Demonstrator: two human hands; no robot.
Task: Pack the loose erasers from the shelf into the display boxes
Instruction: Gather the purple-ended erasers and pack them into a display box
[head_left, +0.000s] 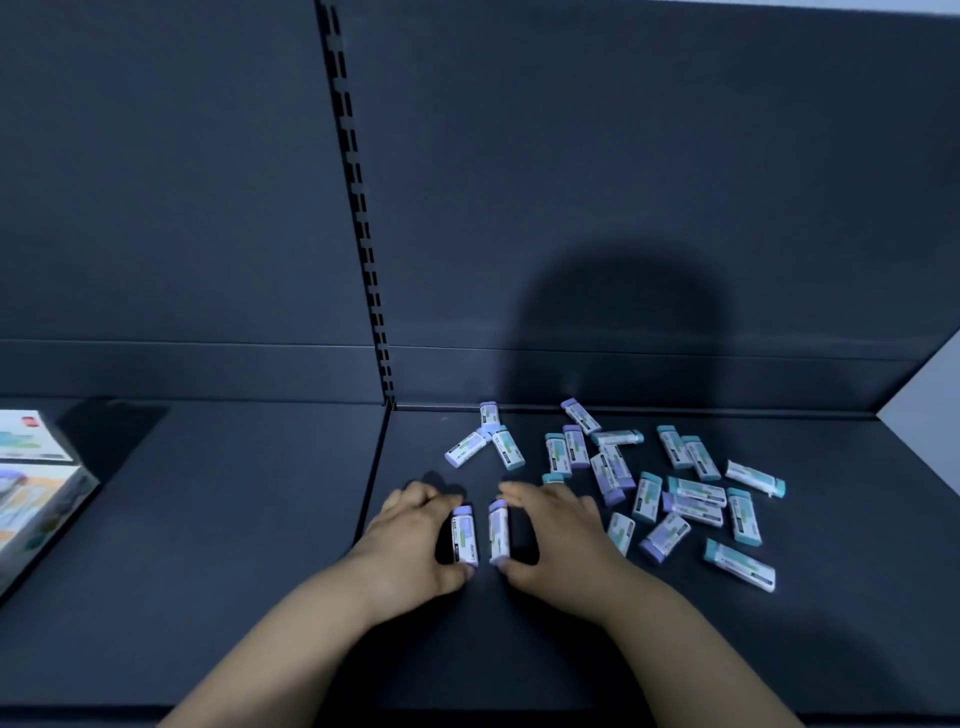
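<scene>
- The left hand (415, 535) pinches one purple eraser (464, 535) by its two ends, with the thumb at the near end and the fingers at the far end.
- The right hand (556, 530) pinches a second purple eraser (498, 532) the same way.
- Both erasers are side by side on the dark shelf (234, 519), just apart, right in front of the person.
- The other loose erasers (685, 499) lie in a messy heap to the right.
- The display boxes (36, 488) sit far off at the left edge, so I think this step is lining up a small bunch first.
- To do it well, push the two erasers flat together, with the purple ends pointing the same way.
- Squeeze softly, because a hard squeeze could make them pop out sideways.
- Pick the nearest ones next, so the heap does not scatter.
</scene>
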